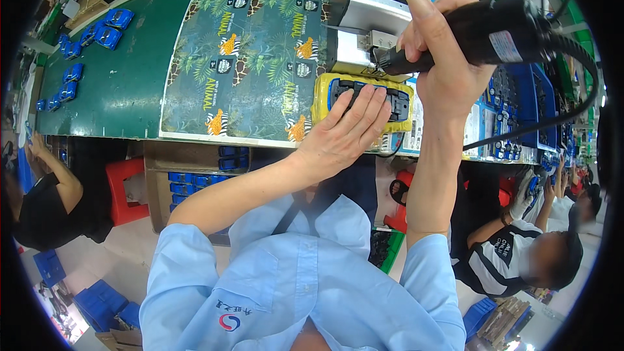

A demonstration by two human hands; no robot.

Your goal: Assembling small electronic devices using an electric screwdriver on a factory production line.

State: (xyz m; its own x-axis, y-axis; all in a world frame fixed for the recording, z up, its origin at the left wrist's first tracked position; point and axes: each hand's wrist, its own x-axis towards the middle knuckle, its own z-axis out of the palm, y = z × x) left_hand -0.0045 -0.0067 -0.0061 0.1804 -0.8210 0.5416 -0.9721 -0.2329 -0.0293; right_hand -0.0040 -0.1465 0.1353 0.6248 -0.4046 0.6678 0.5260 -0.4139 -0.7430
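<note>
Blue toy cars [118,19] sit in loose clusters at the far left of the green bench [130,101], well apart from your hands, perhaps to leave you working room. Next, a patterned sheet [260,65] covers the bench, likely guarding against scratches. Your left grip [354,117] lies flat, not curled around anything, over an upturned car [399,105] in a yellow cradle [320,103], which seems shaped to stop it shifting while your fingers steady it. Behind stands a silver machine [374,10]. Your right grip [448,58] wraps around a black driver [497,34], its tip pointing left beside the machine's front; contact can't be told. Its cable [590,84] loops rightward, leaving slack away from your 2 grips.
</note>
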